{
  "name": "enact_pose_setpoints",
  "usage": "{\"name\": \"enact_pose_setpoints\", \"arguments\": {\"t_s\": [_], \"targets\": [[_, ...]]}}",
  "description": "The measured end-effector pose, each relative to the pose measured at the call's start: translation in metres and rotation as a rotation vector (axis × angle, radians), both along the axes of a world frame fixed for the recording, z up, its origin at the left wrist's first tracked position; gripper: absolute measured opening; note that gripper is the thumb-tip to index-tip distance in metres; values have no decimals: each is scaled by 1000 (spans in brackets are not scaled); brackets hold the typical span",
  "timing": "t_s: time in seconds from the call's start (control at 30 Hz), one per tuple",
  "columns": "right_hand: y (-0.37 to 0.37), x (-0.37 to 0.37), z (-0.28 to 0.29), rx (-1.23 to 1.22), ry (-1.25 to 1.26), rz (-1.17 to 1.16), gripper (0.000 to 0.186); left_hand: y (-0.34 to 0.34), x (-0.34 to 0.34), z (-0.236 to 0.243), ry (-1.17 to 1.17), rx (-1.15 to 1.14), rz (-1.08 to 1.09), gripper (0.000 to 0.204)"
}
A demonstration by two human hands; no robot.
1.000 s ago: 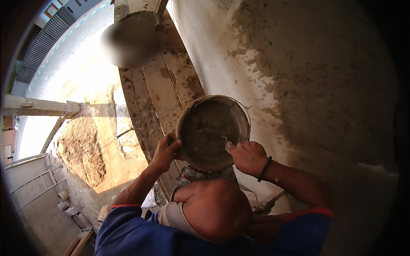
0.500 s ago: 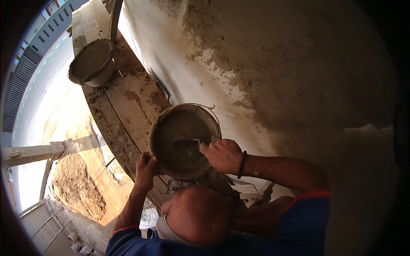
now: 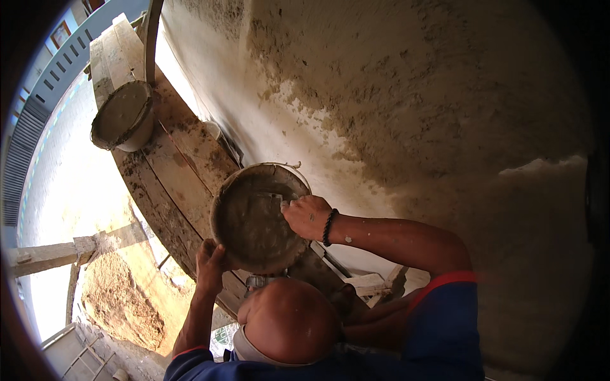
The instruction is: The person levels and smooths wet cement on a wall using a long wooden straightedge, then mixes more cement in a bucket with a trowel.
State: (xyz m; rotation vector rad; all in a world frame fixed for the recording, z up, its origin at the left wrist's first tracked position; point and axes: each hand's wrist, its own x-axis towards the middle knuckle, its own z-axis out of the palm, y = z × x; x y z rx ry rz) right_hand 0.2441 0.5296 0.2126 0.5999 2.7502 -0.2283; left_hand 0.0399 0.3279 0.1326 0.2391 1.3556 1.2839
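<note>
A round bucket [image 3: 216,206] of wet grey mortar [image 3: 254,232] stands on the plank platform in front of me. My left hand [image 3: 210,261] is closed at its near left rim, with the thumb up along the edge. Reaching over the right side of the bucket, my right hand [image 3: 309,217] is closed round the handle of a trowel [image 3: 272,195]. Only a bit of the trowel's metal shows, against the mortar; its blade cannot be made out. A wire bail [image 3: 291,166] sticks up past the bucket's far rim.
A second mortar bucket [image 3: 136,136] stands farther off on the dirty wooden planks [image 3: 184,143]. Along the right runs a partly plastered wall [image 3: 381,108]. A timber post [image 3: 152,41] rises at the far end. Below left lie a beam [image 3: 47,256] and a sand heap [image 3: 121,298].
My right hand and the trowel have moved left and slightly up within the bucket. The mortar surface looks more spread out. The view has shifted a little; my left hand stays at the rim.
</note>
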Motion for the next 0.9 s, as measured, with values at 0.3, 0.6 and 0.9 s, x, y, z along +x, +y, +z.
{"name": "enact_pose_setpoints", "arguments": {"t_s": [0.3, 0.6, 0.9], "targets": [[-39, 8, 19, -5, -100, 41, 36, 1, 3, -3, 23, 44, 26, 19], [-53, 7, 19, -90, -54, 60, 34, -3, -6, 2, 6, 74, 23, 21], [-6, 11, 123, 37, 211, 88, 14, 12, -20, 2, 217, -12, 1, 35]]}}
